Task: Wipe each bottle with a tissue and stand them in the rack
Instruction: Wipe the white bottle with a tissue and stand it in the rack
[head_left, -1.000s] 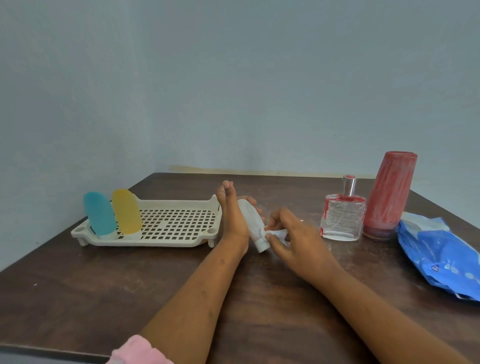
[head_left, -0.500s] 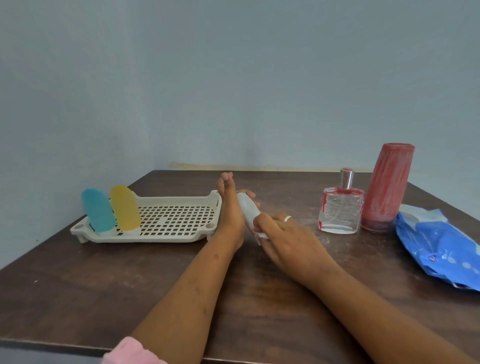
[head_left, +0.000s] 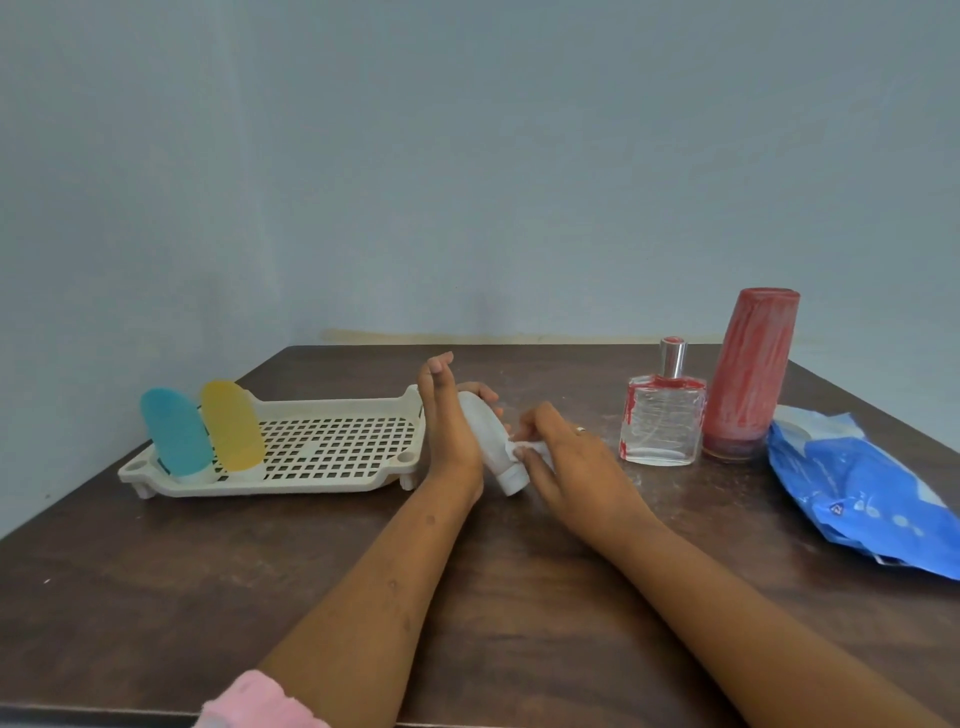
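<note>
White plastic bottle, tilted with its cap toward the camera, sits in the left hand, fingers curled round it above the brown wooden table; the right hand pinches a white tissue against its neck. Just left stands the cream slotted plastic rack.
</note>
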